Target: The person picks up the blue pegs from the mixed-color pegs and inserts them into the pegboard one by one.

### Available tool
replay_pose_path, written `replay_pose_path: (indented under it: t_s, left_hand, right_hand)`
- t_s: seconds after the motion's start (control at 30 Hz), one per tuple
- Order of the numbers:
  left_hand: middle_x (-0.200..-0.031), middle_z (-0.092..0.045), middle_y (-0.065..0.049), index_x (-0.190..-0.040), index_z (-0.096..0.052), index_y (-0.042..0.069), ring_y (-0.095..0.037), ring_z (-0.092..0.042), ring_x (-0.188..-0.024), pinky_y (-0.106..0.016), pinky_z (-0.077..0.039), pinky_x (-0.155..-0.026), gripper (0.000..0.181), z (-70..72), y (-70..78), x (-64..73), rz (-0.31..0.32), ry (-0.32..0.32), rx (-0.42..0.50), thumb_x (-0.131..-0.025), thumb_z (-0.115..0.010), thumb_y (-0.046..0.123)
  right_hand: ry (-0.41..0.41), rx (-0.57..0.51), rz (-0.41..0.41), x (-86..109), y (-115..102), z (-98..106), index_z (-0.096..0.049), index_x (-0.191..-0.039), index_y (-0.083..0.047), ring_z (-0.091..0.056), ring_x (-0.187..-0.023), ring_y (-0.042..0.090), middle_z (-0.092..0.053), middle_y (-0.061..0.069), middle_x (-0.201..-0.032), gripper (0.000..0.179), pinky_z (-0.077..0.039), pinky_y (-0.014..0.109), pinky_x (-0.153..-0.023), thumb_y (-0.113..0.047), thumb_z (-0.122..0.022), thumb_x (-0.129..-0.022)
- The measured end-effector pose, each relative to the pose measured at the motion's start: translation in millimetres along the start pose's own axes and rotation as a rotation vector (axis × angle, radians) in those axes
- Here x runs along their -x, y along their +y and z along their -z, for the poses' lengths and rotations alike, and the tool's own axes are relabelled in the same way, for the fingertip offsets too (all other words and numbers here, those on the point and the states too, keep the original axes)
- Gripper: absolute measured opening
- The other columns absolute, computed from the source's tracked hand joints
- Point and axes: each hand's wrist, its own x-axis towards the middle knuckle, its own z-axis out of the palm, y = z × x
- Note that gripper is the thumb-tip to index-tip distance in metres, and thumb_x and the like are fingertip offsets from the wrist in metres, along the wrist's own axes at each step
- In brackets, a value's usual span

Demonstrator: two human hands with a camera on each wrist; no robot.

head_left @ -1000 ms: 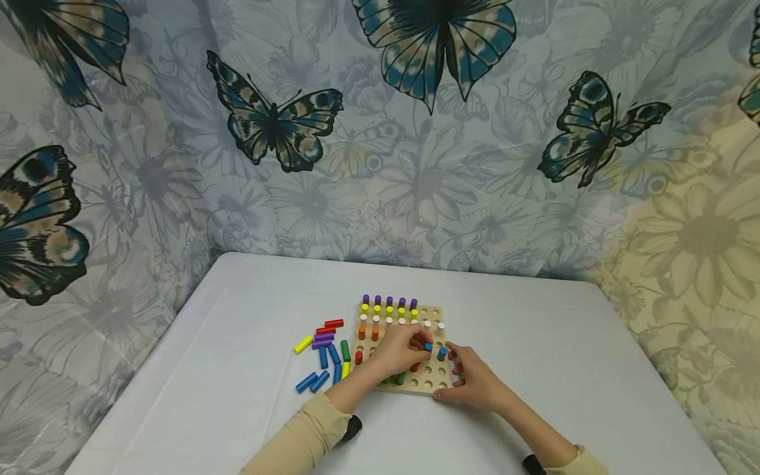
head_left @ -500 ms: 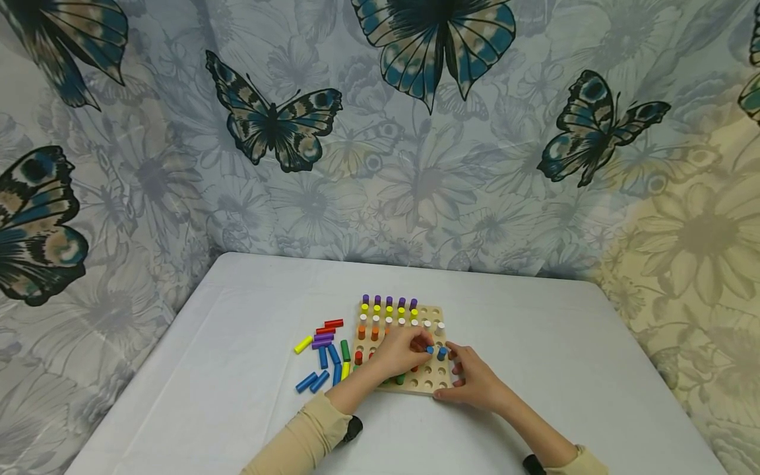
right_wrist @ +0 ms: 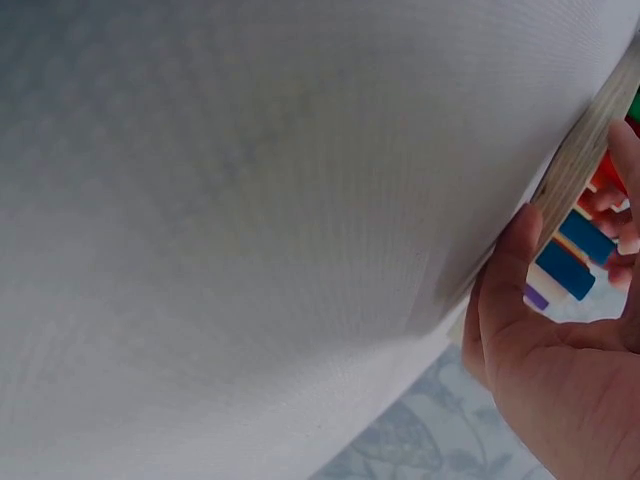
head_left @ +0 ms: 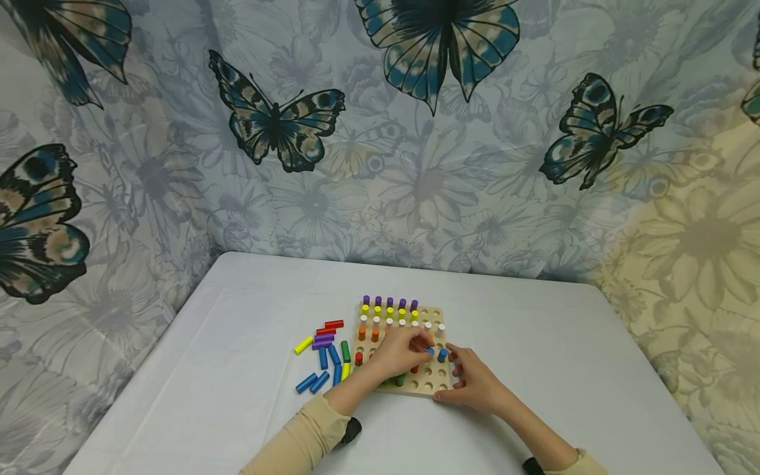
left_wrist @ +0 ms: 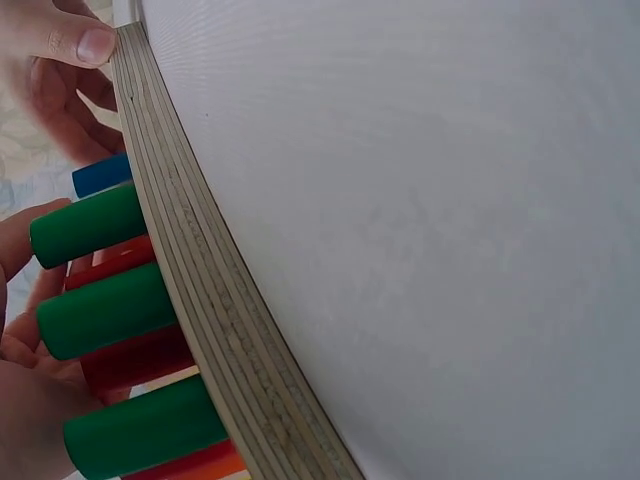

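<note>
Hardly anything has shifted over the last second: both hands sit where they were on the wooden pegboard [head_left: 410, 356], and only the camera has nudged a little. Her left hand [head_left: 399, 353] reaches across the board with the fingers curled, pinching a blue peg [head_left: 430, 350] at its top; from the head view I cannot quite tell whether that peg is fully seated. Just beside it another blue peg [head_left: 442, 355] stands upright in its hole. The right hand [head_left: 472, 382] steadies the board's near right corner, thumb pressed to the edge and fingers lying on top. Rows of purple, yellow, white and orange pegs fill the far holes, green and red ones the near left. Loose pegs [head_left: 323, 353] lie on the table [head_left: 237, 396] left of the board.
</note>
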Motion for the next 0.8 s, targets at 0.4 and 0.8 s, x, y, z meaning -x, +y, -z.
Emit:
replay_pose_path:
  t_s: [0.4,0.8]
  left_hand:
    - [-0.087,-0.065,0.008,-0.098,-0.066,0.015,-0.004,-0.059,-0.078,-0.019,-0.049,-0.07,0.016,6.9,-6.1,3.2,0.07,0.041,0.174,-0.082,-0.07,0.015]
    - [-0.092,-0.066,-0.001,-0.099,-0.067,0.008,-0.013,-0.062,-0.082,-0.024,-0.051,-0.072,0.019,21.8,-5.7,9.8,0.139,0.116,0.381,-0.082,-0.07,0.014]
  right_hand:
    - [0.006,0.003,-0.008,0.6,-1,0,-0.032,-0.137,0.004,-0.046,-0.088,0.019,-0.045,0.013,-0.115,0.097,-0.049,0.021,-0.066,-0.031,-0.084,-0.063]
    - [0.001,-0.01,-0.027,-0.8,-2,-1,-0.032,-0.137,0.004,-0.046,-0.089,0.019,-0.044,0.012,-0.115,0.098,-0.05,0.022,-0.067,-0.03,-0.085,-0.062]
